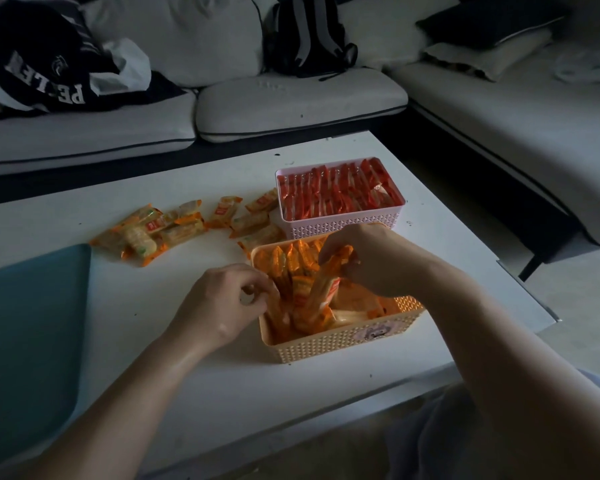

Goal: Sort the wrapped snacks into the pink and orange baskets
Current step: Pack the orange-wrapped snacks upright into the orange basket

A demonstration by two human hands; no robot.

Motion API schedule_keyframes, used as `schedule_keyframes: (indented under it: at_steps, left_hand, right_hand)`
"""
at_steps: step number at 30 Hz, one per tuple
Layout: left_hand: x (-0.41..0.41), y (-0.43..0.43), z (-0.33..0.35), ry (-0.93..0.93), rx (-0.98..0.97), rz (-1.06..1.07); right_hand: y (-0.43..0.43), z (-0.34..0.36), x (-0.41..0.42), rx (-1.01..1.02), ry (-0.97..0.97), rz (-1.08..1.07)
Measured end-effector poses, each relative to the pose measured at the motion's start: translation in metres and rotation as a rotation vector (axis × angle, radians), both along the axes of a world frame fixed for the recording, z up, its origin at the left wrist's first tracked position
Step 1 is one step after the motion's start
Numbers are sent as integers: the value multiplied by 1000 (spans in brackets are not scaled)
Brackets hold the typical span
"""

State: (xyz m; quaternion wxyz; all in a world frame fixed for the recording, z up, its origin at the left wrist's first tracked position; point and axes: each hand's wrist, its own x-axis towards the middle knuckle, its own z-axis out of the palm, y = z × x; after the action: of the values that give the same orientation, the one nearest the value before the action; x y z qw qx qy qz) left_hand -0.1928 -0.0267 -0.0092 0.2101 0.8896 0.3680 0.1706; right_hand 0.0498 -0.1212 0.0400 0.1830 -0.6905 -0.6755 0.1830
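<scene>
While the pink basket (343,227) at the counter's (222,382) far right stands packed with red snacks (336,195), the orange basket (343,341) nearer the front edge is only part filled. The right hand (368,261) pinches an orange packet (326,285) inside it. The left hand (222,299) curls onto the standing packets (279,296). Loose packets (160,230) lie unsorted far left, so the task is judged past halfway. A teal mat (28,334) lies at the left edge, with a sofa (291,105) and backpack (305,39) beyond.

Qty: 1 pink basket (343,227), 1 orange basket (326,345).
</scene>
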Motion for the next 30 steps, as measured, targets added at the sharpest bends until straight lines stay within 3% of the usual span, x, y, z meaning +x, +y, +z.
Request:
schedule_keyframes:
  at_steps: [9,16,24,30]
  left_hand:
    - [0,-4,1,42,194,11]
    - [10,-13,-2,175,149,56]
    - [20,-19,-3,127,73,89]
    - [19,-19,5,98,231,93]
  right_hand:
    - [-2,6,-4,42,46,7]
    - [7,-3,-22,49,61,59]
    - [15,-8,-37,111,-91,39]
    - [18,-5,-42,86,-102,83]
